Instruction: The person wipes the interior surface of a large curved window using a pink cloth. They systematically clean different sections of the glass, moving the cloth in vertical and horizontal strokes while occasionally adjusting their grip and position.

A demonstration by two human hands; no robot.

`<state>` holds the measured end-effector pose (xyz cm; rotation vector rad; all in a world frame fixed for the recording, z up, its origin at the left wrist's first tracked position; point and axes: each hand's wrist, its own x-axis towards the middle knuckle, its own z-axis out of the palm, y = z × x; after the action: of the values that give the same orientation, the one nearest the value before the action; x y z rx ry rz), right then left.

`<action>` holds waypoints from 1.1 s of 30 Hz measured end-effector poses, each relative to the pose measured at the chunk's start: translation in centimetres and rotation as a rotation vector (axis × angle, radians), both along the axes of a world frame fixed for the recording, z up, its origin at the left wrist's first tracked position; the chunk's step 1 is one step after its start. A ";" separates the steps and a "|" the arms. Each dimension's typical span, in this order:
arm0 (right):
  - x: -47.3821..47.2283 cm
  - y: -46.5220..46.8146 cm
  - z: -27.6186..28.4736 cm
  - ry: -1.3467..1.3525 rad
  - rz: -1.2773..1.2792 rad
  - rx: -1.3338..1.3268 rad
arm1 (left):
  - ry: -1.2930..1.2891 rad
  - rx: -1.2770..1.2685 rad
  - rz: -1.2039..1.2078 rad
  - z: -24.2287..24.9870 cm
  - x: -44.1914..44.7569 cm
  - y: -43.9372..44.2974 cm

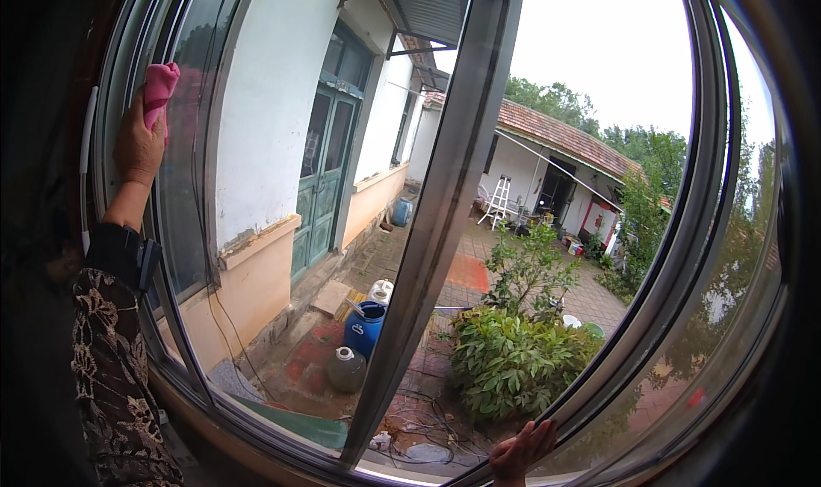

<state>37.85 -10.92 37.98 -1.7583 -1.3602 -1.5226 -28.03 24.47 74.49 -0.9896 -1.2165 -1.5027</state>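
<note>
My left hand (140, 144), at the end of a raised arm, grips a folded pink cloth (160, 92). The cloth is up against the left side of the metal window frame (118, 96), beside the glass. Low on the right, my right hand (518, 453) touches the lower part of the right sash frame (580, 400) with its fingers stretched along it. Whether those fingers grip the frame cannot be made out. A metal upright (439, 217) stands between the left pane and the right opening.
Outside lies a paved courtyard (410, 391) with a leafy bush (513, 359), a blue plastic barrel (363, 328) and a round dark jar (346, 369). Loose cables (442, 426) lie below the window. Across the yard a white stepladder (497, 201) stands before a tile-roofed building (564, 134).
</note>
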 end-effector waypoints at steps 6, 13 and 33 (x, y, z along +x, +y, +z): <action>-0.2 0.1 -0.1 0.004 0.009 -0.003 | -0.006 -0.010 0.002 -0.2 -0.3 0.2; 0.0 0.0 0.0 -0.001 0.030 -0.004 | 0.070 0.072 -0.005 -0.1 -0.7 0.5; -0.4 0.4 -0.2 -0.005 0.023 0.002 | 0.029 0.091 -0.033 -0.1 -0.2 0.4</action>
<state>37.41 -10.53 37.79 -1.7324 -1.3760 -1.5168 -28.23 24.91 74.41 -0.9720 -1.1068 -1.5502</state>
